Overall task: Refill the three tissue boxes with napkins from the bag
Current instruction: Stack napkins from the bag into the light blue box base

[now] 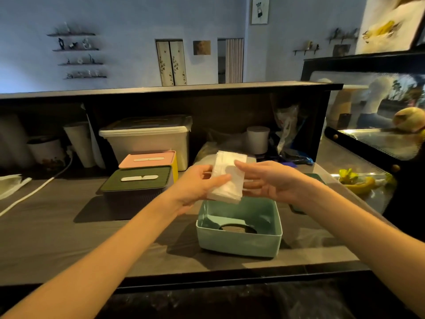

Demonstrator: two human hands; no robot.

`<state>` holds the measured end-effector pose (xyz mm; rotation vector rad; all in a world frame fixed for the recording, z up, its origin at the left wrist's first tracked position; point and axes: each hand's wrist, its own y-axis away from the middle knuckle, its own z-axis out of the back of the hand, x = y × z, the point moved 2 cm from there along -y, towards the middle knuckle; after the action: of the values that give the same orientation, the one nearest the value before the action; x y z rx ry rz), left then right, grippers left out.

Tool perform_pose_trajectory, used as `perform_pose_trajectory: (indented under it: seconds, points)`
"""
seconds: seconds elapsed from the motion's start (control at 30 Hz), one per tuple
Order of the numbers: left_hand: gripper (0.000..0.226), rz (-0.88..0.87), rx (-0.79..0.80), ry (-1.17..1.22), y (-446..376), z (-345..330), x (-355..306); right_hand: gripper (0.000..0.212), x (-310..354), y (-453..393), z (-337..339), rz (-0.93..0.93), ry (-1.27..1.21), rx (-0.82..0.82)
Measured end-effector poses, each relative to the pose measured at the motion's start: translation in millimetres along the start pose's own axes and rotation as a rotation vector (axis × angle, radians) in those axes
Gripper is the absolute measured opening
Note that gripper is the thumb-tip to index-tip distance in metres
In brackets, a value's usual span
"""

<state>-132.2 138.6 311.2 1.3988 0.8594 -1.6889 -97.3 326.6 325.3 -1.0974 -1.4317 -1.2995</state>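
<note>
Over the dark counter (pixel 57 226) our left hand (pixel 195 187) and right hand (pixel 271 180) pinched a napkin stack (pixel 227 178) above the open teal box (pixel 239 238).

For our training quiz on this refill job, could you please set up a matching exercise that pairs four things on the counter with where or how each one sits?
Things:
1. napkin stack
2. teal box
3. green-lidded box
4. pink-lidded box

Places or states:
A. closed, right behind the green-lidded one
B. open on top, nearest the counter's front edge
C. held up in both hands
D. closed, left of the open box

Pairs: 1-C (left hand, right hand), 2-B, 3-D, 4-A.
</note>
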Motion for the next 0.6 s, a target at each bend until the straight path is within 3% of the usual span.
perform_pose_trajectory:
  seconds: [0.13, 0.3, 0.43, 0.6]
  points:
    - [0.051, 0.036, -0.052, -0.174, 6.3, 10.3, 6.0, 0.021, -20.4, 0.7, -9.7, -0.028, 0.046, -0.008]
    - [0.034, 0.076, -0.217, -0.326, 14.2, 29.5, 21.1, 0.021, -41.6, -3.9, -11.0, -0.149, 0.134, -0.027]
    - [0.027, 0.229, -0.108, -0.444, 19.7, 30.5, 40.1, 0.025, -52.5, -8.6, -16.5, -0.268, 0.243, -0.039]
    - [0.024, 0.227, -0.038, -0.435, 21.4, 25.5, 40.9, 0.032, -63.5, -19.6, -25.8, -0.354, 0.388, -0.038]
